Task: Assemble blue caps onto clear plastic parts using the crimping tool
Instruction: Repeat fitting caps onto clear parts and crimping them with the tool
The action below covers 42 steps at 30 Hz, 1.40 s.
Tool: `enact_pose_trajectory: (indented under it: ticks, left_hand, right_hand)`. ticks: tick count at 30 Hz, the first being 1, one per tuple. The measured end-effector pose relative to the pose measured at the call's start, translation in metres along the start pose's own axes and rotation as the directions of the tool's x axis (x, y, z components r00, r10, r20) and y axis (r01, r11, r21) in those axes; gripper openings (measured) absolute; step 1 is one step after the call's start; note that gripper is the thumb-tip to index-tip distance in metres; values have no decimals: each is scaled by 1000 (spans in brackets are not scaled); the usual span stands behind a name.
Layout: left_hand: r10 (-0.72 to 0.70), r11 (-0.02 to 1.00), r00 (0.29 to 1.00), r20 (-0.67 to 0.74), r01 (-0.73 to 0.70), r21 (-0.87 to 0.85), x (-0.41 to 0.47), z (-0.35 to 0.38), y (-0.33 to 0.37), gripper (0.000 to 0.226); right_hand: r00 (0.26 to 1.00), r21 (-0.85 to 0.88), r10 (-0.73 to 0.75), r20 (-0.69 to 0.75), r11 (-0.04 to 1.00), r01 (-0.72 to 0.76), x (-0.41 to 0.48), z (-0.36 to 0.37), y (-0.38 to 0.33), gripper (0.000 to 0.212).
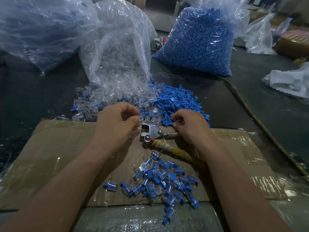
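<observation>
A metal crimping tool lies on the cardboard between my hands, its taped handle running toward the lower right. My left hand pinches a clear plastic part just above the tool's jaw. My right hand hovers with curled fingers at the edge of the loose blue caps; whether it holds a cap is hidden. Loose clear parts spill from an open bag. Assembled blue-and-clear pieces lie in a heap near me.
A clear bag of clear parts stands at centre back, a full bag of blue caps to its right, and another big bag at the left. Crumpled plastic lies at the right. A cord runs down the right side.
</observation>
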<state>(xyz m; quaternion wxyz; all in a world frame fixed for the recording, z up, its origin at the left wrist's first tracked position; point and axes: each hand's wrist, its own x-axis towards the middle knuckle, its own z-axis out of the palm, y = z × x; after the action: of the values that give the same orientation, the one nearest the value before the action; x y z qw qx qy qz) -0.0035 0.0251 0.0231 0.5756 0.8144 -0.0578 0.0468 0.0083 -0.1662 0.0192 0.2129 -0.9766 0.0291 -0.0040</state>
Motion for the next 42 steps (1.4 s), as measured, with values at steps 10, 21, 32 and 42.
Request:
enact_pose_trajectory:
  ticks: [10,21,32,42]
  left_hand:
    - [-8,1000,1000,15,8,-7,0,0,1,24]
    - [-14,997,999,38,17,-79,-1,1,1,22]
    - [-81,975,995,56,90,-202,-3,3,7,17]
    - [-1,985,994,106,19,-169,-10,6,13,21]
  right_hand:
    - [999,17,-43,14,999,42,-1,1,3,18]
    - [989,376,-99,-109,917,133,-16,-11,-4,25]
    - [945,520,-224,-240,792,320,-35,-7,-31,23]
    - [892,355,-321,-318,832,427,-40,2,-38,5]
